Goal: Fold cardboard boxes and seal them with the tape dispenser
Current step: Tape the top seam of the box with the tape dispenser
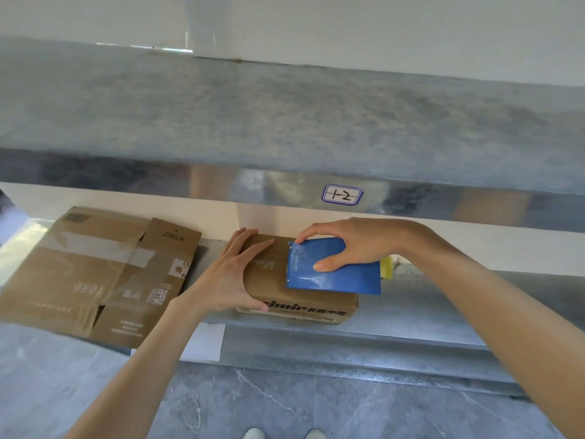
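Currently on the sealing step. Left hand (231, 274) grips the left end of the folded box (304, 304): fingers over the top, thumb on the near side. Right hand (351, 245) grasps the blue tape dispenser (335, 277) from above, thumb on its near face, fingers hooked over the far edge. The dispenser lies flat on the box top, just right of the left hand's fingertips. The box sits on the metal shelf (427, 308) under both hands.

A yellow part (386, 267) shows behind the dispenser, under the right wrist. Can't tell if it belongs to the dispenser.

Flattened cardboard (88, 270) lies on the same shelf, well left of the left hand, with old tape on it. Looks like the next blanks to fold.

Can't see a fresh tape strip on the box top, nor whether the tape end has stuck.

Judgement on the next move: press the dispenser's leading edge down so the tape bites, then drag it along the seam while the left hand pins the box against sliding. Risk: the box skates on smooth metal if the left hand's grip is light.
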Demonstrator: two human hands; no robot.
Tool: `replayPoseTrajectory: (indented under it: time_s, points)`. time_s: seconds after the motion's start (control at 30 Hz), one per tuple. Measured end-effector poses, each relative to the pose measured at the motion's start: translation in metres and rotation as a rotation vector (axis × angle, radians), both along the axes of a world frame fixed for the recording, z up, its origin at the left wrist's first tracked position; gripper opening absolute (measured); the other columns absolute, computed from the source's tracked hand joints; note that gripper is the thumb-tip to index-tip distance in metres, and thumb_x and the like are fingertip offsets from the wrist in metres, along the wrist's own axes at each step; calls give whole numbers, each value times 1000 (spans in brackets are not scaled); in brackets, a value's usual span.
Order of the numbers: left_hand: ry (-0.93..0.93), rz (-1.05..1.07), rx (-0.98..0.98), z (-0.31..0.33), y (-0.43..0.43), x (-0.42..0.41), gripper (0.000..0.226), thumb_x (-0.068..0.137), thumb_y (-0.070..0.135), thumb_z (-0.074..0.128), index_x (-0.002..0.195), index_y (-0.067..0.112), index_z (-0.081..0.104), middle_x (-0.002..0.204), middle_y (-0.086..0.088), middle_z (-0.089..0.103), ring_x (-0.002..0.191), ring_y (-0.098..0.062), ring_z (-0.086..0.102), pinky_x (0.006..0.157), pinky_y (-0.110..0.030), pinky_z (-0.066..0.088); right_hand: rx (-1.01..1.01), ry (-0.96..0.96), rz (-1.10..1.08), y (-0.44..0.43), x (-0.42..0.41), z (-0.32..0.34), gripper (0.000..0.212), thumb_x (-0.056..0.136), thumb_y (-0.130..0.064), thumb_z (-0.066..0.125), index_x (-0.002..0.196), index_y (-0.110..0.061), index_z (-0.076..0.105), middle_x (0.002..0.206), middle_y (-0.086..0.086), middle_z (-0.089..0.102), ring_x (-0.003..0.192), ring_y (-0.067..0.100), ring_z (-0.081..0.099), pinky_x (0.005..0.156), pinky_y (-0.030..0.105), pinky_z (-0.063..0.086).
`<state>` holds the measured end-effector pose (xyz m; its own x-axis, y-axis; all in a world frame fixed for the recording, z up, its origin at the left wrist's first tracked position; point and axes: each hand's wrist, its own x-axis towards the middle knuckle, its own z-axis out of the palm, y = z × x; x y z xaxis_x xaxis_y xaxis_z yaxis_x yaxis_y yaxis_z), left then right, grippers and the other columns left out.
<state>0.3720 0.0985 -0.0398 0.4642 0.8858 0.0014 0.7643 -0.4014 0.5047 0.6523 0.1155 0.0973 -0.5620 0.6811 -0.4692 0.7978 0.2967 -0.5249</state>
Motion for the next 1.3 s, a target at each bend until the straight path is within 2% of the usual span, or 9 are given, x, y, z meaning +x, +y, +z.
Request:
replayPoseTrajectory:
  time_s: [0.1,0.2,0.37,0.53,0.63,0.8,0.93,1.17,1.3]
  points:
    - [-54,11,-24,-4,1,-2,119,47,70,80,151,41,29,161,12,9,152,-10,-4,120,-45,24,-8,5,-20,-2,3,0,43,91,-50,63,129,-58,45,126,-27,50,106,3,56,84,23,50]
    - [-75,6,-3,-5,1,-3,117,49,59,88,150,39,34,160,11,12,151,-9,6,118,-39,27,-7,26,-31,-5,7,-2,44,90,-51,63,128,-61,44,131,-27,50,109,4,56,92,32,52]
    - [-95,-33,80,-2,3,-2,115,50,54,92,149,34,38,157,7,19,149,-12,15,112,-37,33,-26,99,-67,-9,18,-3,46,90,-46,66,128,-61,45,133,-35,47,115,-3,52,98,29,48]
    - [-62,15,9,2,-5,-17,116,51,50,94,149,44,33,158,16,12,143,0,16,112,-33,30,-11,81,-88,-18,46,-8,48,91,-42,67,129,-63,45,132,-45,41,122,-11,43,102,22,39]
    - [-37,21,-5,3,-7,-25,115,51,49,94,147,50,31,158,20,10,140,3,15,112,-32,27,-23,68,-115,-25,64,-10,49,91,-45,66,128,-67,43,134,-46,40,125,-11,42,109,28,38]
    - [-56,32,-32,1,-5,-31,117,48,49,94,147,51,32,157,23,9,140,1,21,113,-36,33,-5,53,-144,-37,90,-14,52,90,-43,68,130,-65,43,137,-47,37,133,-14,33,117,31,26]
    - [-56,16,-39,0,-4,-31,116,48,49,94,146,54,32,157,25,9,140,2,22,112,-32,31,-6,41,-188,-47,111,-17,52,90,-41,68,130,-64,43,137,-47,37,133,-15,32,117,29,25]
    - [-56,22,-39,1,-4,-29,118,47,45,97,147,48,34,156,24,12,139,-1,26,112,-35,33,-37,46,-240,-52,131,-25,51,90,-40,68,130,-62,45,136,-47,38,131,-17,32,111,21,26]
    - [-65,21,-41,0,-4,-30,119,46,47,96,146,50,34,157,24,11,139,-1,26,111,-34,34,-78,31,-262,-44,126,-32,49,89,-45,68,128,-64,46,136,-37,47,125,-5,47,108,30,41]
